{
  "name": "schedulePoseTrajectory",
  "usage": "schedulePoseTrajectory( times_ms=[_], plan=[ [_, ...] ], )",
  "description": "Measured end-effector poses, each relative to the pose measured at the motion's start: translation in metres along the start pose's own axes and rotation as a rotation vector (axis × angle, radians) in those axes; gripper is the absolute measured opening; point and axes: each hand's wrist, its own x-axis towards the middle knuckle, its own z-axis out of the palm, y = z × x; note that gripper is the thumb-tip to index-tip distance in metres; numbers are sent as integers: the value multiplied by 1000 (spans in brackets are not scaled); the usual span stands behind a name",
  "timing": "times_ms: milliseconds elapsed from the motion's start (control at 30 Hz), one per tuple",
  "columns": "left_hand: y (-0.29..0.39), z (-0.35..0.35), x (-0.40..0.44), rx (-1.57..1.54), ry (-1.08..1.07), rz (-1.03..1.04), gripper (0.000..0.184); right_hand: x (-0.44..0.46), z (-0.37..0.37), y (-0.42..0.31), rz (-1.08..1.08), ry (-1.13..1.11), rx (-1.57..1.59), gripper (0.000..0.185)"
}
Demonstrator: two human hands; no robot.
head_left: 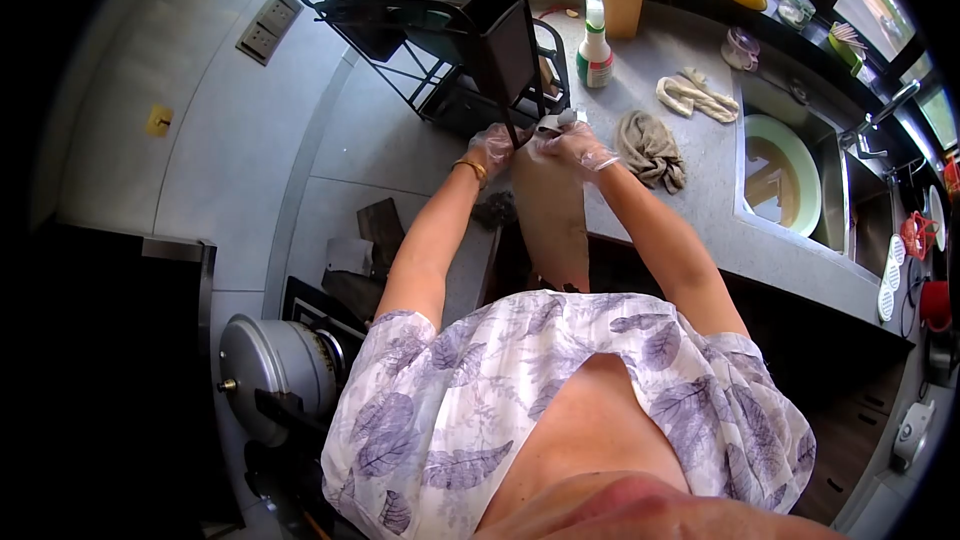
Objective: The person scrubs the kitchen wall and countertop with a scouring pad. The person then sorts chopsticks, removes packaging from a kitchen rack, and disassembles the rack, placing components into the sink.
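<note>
Your left grip (495, 148), gloved in clear film, appears closed on a lower bar of the black metal rack (503, 52). Your right grip (570, 143) pinches a grey-white wipe (553, 124) close beside it. From your hands, the rack extends toward eleven o'clock. Expect a stiff, fairly light, possibly slippery frame; hold the bars. Spray bottle (595, 52): one o'clock; crumpled grey rag (650, 148): three o'clock, on the table (660, 50).

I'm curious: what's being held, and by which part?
Left hand: apparently the black rack, by its near end; right hand: apparently a greyish cloth, exact part unclear.
</note>
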Motion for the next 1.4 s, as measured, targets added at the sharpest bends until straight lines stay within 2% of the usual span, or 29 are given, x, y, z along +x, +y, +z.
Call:
schedulePoseTrajectory(
  times_ms=[33,100,133,200,300,400,433,533,567,667,700,767,800,833,867,933,1000,1033,1067,1133,1200,1233,1267,1333,1400],
  plan=[
    [-6,6,-2,-78,109,117,31,-5,0,-6,73,28,-2,29],
    [-29,31,-4,-232,325,356,30,0,-3,7,26,13,28,30],
    [-37,41,0,-781,142,208,32,3,-5,13,4,9,46,31],
    [-51,57,6,-1839,-299,-180,37,7,-3,19,133,36,166,32],
    [-51,51,9,-1837,-360,-70,31,5,-1,26,237,53,248,33],
    [-61,59,24,-1684,-237,-357,29,12,-6,35,260,42,199,34],
    [-35,34,15,-1621,-259,-441,21,14,-5,39,266,29,170,34],
    [-56,60,32,-1633,-271,-416,16,17,-3,37,220,86,159,33],
    [-37,45,24,-1614,-229,-455,16,44,-12,68,43,52,-82,33],
    [-36,49,22,-1626,-211,-466,15,40,-21,42,-477,-146,-409,33],
    [-32,50,16,-1600,-101,-447,17,32,-19,28,-255,-67,-504,27],
    [-37,50,15,-923,66,-171,21,20,-9,-4,-325,26,-799,23],
    [-45,61,14,-976,103,-91,21,11,-3,-18,-354,77,-942,21],
    [-46,63,10,-1030,135,-9,22,-14,11,-46,-285,126,-981,21],
    [-48,67,6,-1082,162,75,23,-10,11,-44,-292,113,-1000,22],
    [-33,67,-9,-1961,33,-236,20,46,-13,6,-379,-1,-922,23],
    [-24,53,-12,-2094,-35,-323,17,116,-44,77,-501,-108,-769,24],
    [-21,52,-16,-2160,-78,-378,15,98,-40,64,-498,-118,-851,24],
    [-23,51,-19,-1842,-41,-288,13,79,-35,48,-497,-129,-932,24],
    [-35,45,-15,-1195,32,-119,11,33,-4,-5,-208,-7,-888,26],
    [-62,80,12,-888,303,122,10,15,-1,-30,-274,-221,-920,30],
    [-67,85,17,-1020,340,130,10,13,0,-36,-309,-327,-930,33],
    [-69,86,20,-1152,378,144,10,20,1,-27,-292,-264,-879,33],
    [-67,88,19,-1998,206,-78,13,36,5,3,-256,-137,-769,35],
    [-29,24,-10,-599,197,86,15,40,5,0,-480,-165,-876,27]
  ],
)
